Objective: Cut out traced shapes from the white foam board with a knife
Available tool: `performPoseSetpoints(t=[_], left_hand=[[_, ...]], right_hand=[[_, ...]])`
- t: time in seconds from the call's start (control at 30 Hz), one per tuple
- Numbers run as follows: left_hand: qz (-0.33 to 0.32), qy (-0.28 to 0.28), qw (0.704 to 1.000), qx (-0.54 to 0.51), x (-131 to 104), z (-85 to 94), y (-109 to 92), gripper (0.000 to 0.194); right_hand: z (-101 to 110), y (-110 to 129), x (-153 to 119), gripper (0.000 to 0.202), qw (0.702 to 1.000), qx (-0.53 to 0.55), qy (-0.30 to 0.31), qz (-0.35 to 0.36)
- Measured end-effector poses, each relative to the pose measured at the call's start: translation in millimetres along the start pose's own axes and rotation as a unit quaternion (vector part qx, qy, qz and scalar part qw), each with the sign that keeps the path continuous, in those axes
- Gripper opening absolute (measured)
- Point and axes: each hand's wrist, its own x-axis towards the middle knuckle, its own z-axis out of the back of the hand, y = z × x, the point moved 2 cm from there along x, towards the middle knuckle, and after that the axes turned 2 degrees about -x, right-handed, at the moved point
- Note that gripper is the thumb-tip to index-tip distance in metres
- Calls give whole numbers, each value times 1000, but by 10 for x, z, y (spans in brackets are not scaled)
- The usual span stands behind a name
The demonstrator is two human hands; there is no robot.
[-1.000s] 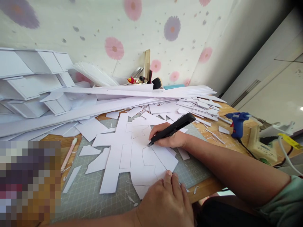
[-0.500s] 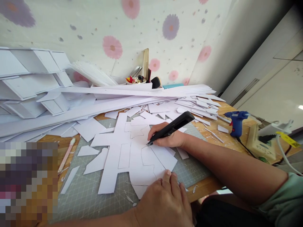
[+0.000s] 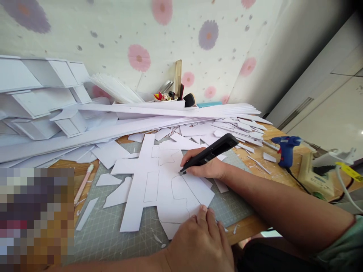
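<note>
My right hand (image 3: pixel 202 164) grips a thick black pen-shaped cutter (image 3: pixel 211 152), tilted up to the right. Its tip meets a white foam board sheet (image 3: pixel 167 189) at the upper end of a straight slanting line. Several pencil outlines, curved and rectangular, are drawn on this sheet. Flat on the sheet's lower right part lies my left hand (image 3: pixel 201 241), fingers stretched out and pressing near the lower end of that line. Under the board is a grey gridded cutting mat (image 3: pixel 113 223). White offcuts (image 3: pixel 118 192) lie left of the sheet.
A blue glue gun (image 3: pixel 286 149) stands at right by a power strip (image 3: pixel 314 173). Long white strips (image 3: pixel 170 109) and scraps cover the back. White folded models (image 3: pixel 31 102) are stacked at left, and a pink pencil-like stick (image 3: pixel 84 184) lies nearer.
The whole view has shifted slightly, so everything sits a little further right. The cutter's tip has barely moved on the board, and my left hand keeps its place.
</note>
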Motion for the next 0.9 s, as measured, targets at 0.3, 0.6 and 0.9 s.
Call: performPoseSetpoints(t=[0.3, 0.6, 0.9], left_hand=[[10, -22, 1000, -1, 60, 48, 18, 12], [-2, 7, 1000, 3, -47, -65, -33, 18], [-1, 17, 1000, -4, -94, -99, -58, 16]], right_hand=[[-55, 52, -17, 21, 997, 18, -29, -65], [-71, -75, 8, 14, 970, 165, -139, -114], [-126, 74, -60, 12, 988, -23, -129, -81]])
